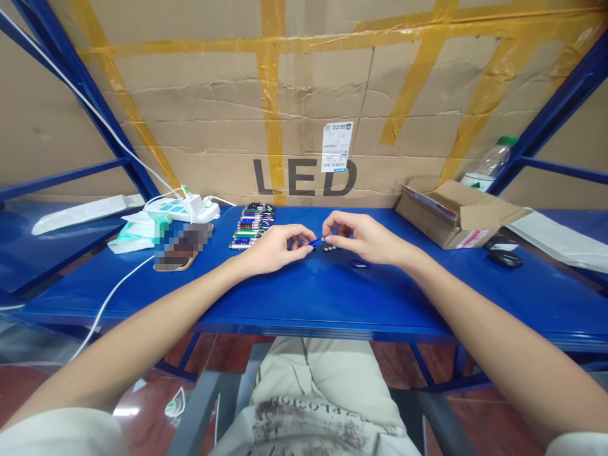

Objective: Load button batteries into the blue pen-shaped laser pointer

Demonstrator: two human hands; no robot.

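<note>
My left hand (278, 247) is closed around a small blue penlight-like tube (316, 242), held just above the blue table. At the tube's right end, the fingertips of my right hand (355, 235) are pinched together. Whatever lies between them is tiny and silvery, too small to make out. Several small silver button cells (329, 249) lie under the right fingers. A dark blue strap loop (360, 264) rests on the table below that hand. Left of my left hand is a row of small metallic penlights (247, 232) in several colours, with dark straps at their far ends.
A phone (183, 248), a white power strip (183, 206) with cables and a green-white packet (140, 231) occupy the left side. An opened cardboard box (458, 212), a black mouse (505, 258) and a plastic bottle (494, 161) are at right. A large taped carton (304, 95) stands behind.
</note>
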